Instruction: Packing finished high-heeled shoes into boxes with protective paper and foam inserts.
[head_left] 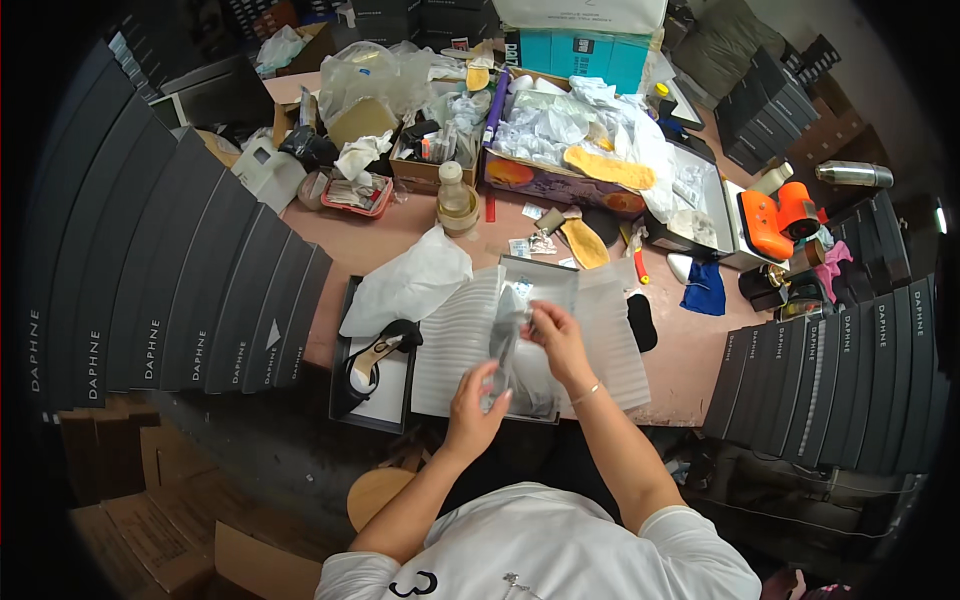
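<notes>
On cluttered pink table (700,350) (boxes w/ stacks around): hands hold shoe (505,345), prob. silver.

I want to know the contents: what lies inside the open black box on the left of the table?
The open black box holds one black high-heeled shoe lying on white paper. White tissue paper covers its far end, so a second shoe there cannot be confirmed.

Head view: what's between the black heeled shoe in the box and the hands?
White ribbed foam sheet, spread on the table between the black heeled shoe and the left hand, in the head view.
</notes>
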